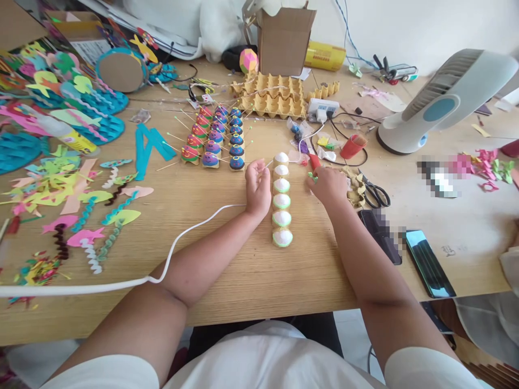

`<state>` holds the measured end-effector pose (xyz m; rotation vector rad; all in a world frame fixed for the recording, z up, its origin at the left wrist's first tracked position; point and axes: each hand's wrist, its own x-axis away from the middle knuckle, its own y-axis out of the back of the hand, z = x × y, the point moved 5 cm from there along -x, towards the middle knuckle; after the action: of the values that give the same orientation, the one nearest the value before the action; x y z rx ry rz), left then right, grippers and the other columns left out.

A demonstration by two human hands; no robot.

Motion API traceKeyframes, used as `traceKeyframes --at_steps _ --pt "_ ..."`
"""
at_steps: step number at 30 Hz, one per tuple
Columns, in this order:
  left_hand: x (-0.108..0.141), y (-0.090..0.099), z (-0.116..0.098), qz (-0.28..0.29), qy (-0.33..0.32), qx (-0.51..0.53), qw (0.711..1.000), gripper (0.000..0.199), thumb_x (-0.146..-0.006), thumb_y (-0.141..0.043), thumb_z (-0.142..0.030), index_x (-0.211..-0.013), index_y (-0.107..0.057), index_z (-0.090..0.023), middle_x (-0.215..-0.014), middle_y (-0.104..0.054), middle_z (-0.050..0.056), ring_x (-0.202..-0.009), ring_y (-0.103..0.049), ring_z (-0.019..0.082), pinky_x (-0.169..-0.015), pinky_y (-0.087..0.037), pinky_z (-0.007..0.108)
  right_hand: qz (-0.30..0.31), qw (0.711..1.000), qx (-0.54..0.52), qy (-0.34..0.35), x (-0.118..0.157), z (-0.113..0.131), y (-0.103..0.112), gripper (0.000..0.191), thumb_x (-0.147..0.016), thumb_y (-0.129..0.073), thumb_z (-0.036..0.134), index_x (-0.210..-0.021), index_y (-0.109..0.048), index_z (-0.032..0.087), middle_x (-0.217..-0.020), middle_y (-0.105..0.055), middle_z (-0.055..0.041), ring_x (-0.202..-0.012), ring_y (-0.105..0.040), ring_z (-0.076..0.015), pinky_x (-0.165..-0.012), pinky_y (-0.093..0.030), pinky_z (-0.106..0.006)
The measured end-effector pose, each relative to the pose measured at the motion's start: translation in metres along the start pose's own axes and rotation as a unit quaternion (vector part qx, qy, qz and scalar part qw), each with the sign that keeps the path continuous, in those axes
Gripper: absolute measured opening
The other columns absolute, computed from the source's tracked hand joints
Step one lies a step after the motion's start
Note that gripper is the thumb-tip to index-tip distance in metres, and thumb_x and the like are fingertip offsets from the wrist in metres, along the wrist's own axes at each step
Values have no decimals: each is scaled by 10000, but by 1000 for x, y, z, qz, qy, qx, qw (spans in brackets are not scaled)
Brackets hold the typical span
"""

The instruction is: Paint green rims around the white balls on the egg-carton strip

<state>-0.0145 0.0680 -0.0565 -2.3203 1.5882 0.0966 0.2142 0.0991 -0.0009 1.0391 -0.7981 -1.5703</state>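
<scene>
A strip of egg-carton cups [281,201] stands lengthwise in front of me, each cup topped with a white dome, most of them edged in light green. Just left of its far end is my left hand [258,190], fingers curled in; a thin pale line shows by the fingertips, but what they hold is unclear. On the strip's other side my right hand [330,185] reaches down, fingers closed at a small green bit [312,175]. A small red piece [314,160] lies right by those fingers. Whatever the right fingers grip is mostly covered.
Painted carton-cup strips [214,138] with sticks stand beyond my left hand. Paper fish and scraps [87,235] cover the left side. Scissors [375,192], a phone [430,263] and a fan [446,102] are on the right. A white cable [174,246] crosses my left arm.
</scene>
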Motion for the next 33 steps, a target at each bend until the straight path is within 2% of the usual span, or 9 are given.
traceKeyframes --at_steps 4,7,9,12,14,17,20,25,33 --pt "0 1 -2 1 -26 3 1000 397 -1060 -648 -573 -1265 -612 -236 -1339 -648 132 -1291 -622 250 -1181 -492 453 -12 1000 -8 -1 0 8 13 247 -799 -752 226 -684 -535 251 -728 -637 -79 -879 -646 -315 -892 -499 -485" --pt "0 2 -4 4 -36 -13 999 368 -1038 -686 -594 -1217 -634 -277 -1343 -654 115 -1306 -617 257 -1177 -499 471 -83 981 -178 3 5 17 22 155 -879 -669 325 -777 -581 250 -728 -593 -19 -745 -569 -217 -820 -494 -411" --pt "-1 1 -7 9 -47 -30 998 368 -1013 -701 -638 -1121 -662 -289 -1263 -667 96 -1253 -635 257 -1123 -533 462 -78 920 -382 -28 8 18 9 178 -902 -649 391 -805 -576 261 -686 -531 25 -676 -526 -169 -740 -494 -348" --pt "0 -1 -19 32 -97 -63 993 433 -1014 -651 -687 -965 -705 -260 -1096 -674 82 -1146 -658 250 -1109 -536 448 -50 763 -631 -128 15 16 -26 221 -814 -723 399 -814 -538 278 -716 -567 49 -673 -570 -140 -709 -543 -291" --pt "2 -3 -25 58 -117 -91 987 417 -1064 -586 -634 -1017 -762 -260 -1115 -696 87 -1174 -666 249 -1174 -498 444 -36 678 -715 -167 20 15 -44 229 -756 -766 326 -823 -552 279 -807 -686 41 -785 -670 -146 -797 -615 -286" --pt "6 -4 -31 75 -143 -133 978 308 -1068 -614 -533 -1089 -783 -276 -1168 -716 92 -1232 -656 266 -1211 -459 464 13 630 -760 -156 23 18 -54 224 -754 -790 286 -841 -584 280 -873 -751 42 -892 -736 -142 -872 -643 -269" --pt "8 -4 -32 85 -156 -186 966 214 -1029 -682 -454 -1087 -791 -279 -1203 -704 96 -1289 -634 283 -1234 -434 481 62 619 -774 -122 25 23 -53 259 -753 -833 296 -893 -615 286 -915 -776 62 -917 -752 -119 -893 -641 -235" --pt "10 -6 -32 114 -168 -225 953 137 -981 -743 -394 -1003 -806 -274 -1221 -698 83 -1321 -622 283 -1245 -419 474 114 633 -758 -108 28 30 -55 330 -745 -858 336 -978 -630 289 -924 -772 66 -840 -734 -125 -832 -634 -261" --pt "11 -8 -35 135 -167 -224 951 65 -938 -801 -316 -993 -816 -286 -1216 -723 78 -1291 -641 288 -1226 -434 485 116 630 -760 -108 28 31 -54 332 -712 -862 337 -952 -639 285 -884 -731 57 -795 -682 -139 -787 -615 -292"
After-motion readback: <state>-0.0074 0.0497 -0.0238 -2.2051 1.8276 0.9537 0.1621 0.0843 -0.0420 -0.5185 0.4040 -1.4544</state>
